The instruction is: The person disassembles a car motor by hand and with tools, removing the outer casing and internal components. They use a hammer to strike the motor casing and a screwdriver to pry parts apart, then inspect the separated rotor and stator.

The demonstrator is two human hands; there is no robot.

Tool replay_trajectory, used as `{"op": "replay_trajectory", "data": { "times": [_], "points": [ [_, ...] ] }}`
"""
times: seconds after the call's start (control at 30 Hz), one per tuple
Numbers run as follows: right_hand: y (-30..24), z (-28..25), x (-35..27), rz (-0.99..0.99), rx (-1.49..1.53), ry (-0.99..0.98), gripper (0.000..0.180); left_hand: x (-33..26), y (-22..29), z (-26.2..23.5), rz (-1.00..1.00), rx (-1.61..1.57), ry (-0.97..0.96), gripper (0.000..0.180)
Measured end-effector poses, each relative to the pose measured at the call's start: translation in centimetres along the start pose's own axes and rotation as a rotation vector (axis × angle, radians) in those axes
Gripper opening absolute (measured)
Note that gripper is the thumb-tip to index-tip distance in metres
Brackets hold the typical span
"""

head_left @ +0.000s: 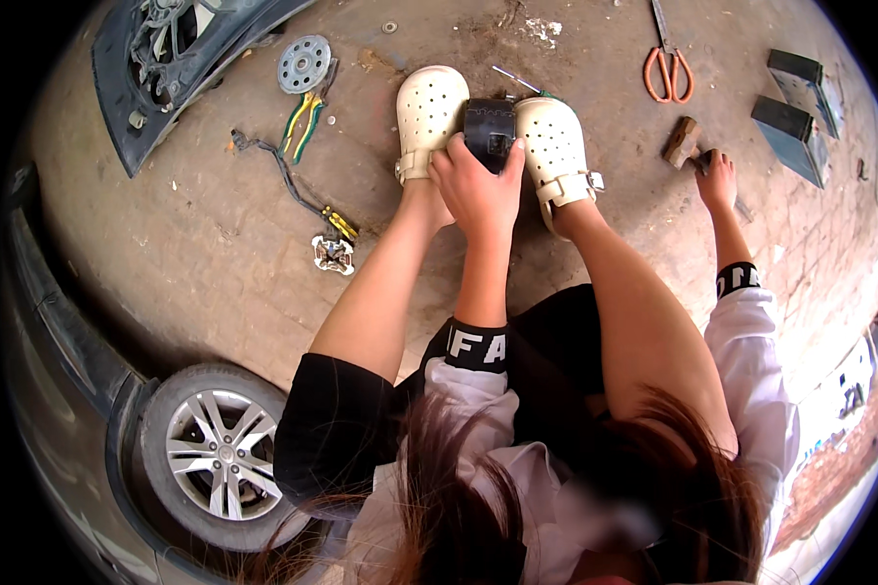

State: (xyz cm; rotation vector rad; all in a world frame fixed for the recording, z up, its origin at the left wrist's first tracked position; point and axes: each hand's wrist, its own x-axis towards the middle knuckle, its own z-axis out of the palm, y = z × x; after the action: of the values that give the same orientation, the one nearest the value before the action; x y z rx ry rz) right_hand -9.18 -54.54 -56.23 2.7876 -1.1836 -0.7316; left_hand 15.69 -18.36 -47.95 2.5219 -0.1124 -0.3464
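My left hand (480, 190) grips the near side of a black cylindrical part (490, 119), thumb on one side and fingers on the other. The part sits on the ground between my two cream clogs (432, 107), and its near end shows a squarish recess. Off to the right, my right hand (718, 178) is closed round the handle of a hammer (682, 143) just behind its blocky brown head. The hammer is low over the ground, and I cannot tell whether it touches. A thin screwdriver (527, 80) lies partly hidden behind the right clog.
Orange-handled shears (668, 76) lie at the far right, near dark metal box pieces (792, 139). Left are a round perforated disc (303, 64), green-yellow pliers (302, 127), a cable (288, 180) and a small white-metal part (333, 254). A car wheel (222, 456) stands lower left, a dark panel (166, 68) upper left.
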Motion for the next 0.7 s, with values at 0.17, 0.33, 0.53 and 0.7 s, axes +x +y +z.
{"op": "replay_trajectory", "data": {
  "times": [0.17, 0.33, 0.53, 0.7],
  "points": [
    [0.6, 1.4, -0.3, 0.028, 0.065, 0.096, 0.046, 0.1, 1.3, 1.5, 0.029, -0.110, 0.054, 0.072],
    [-0.3, 0.8, -0.6, 0.039, 0.133, 0.125, 0.048, 1.3, 1.4, 3.2, 0.031, -0.090, 0.180, 0.068],
    [-0.7, 1.3, -1.0, 0.067, 0.188, 0.202, 0.045, 0.5, -0.3, 3.6, 0.115, -0.272, 0.192, 0.066],
    [-1.1, 1.3, -1.2, 0.077, 0.168, 0.213, 0.043, -0.1, -1.9, 4.7, 0.214, -0.375, 0.172, 0.069]
  ]
}}
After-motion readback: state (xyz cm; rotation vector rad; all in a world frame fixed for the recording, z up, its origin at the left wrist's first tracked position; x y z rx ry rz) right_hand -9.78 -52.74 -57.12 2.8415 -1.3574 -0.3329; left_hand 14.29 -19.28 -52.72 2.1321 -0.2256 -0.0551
